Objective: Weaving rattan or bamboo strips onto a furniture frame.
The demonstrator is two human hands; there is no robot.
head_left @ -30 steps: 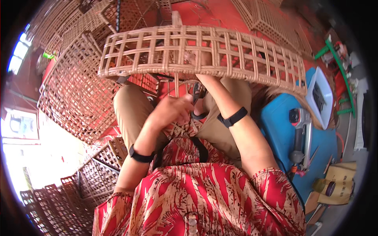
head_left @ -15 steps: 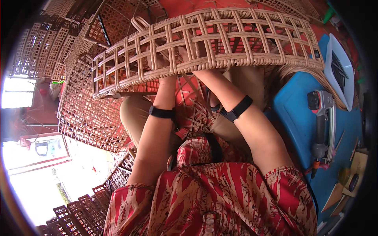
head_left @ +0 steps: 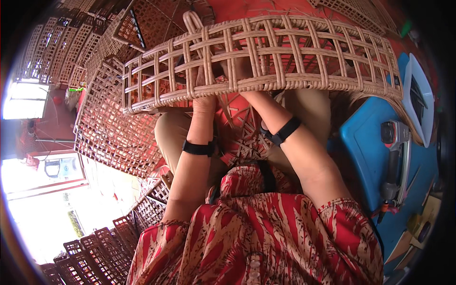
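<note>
A long woven rattan-like frame (head_left: 304, 86) with an open lattice and a wrapped rim stretches across in front of me, above my knees. Both forearms reach under its near rim. Through the lattice I see part of my left hand (head_left: 203, 78) toward its left half. My right hand (head_left: 241, 69) is close beside it, a little to the right. Strands cross in front of the fingers of both hands, so their grip is hidden. A folded loop of cane (head_left: 192, 21) sticks up beyond the far rim, above my left hand. Loose strips hang down between my wrists.
Cut strips (head_left: 243, 137) litter the red floor between my legs. Woven lattice panels (head_left: 114, 118) lean at the left. On the right, a blue surface (head_left: 363, 123) bears a staple gun (head_left: 395, 161), and a pale tray (head_left: 420, 95) holds dark strips.
In my view the woven frame has shifted slightly right and down. The cane loop now stands higher above the far rim. Both hands remain behind the lattice.
</note>
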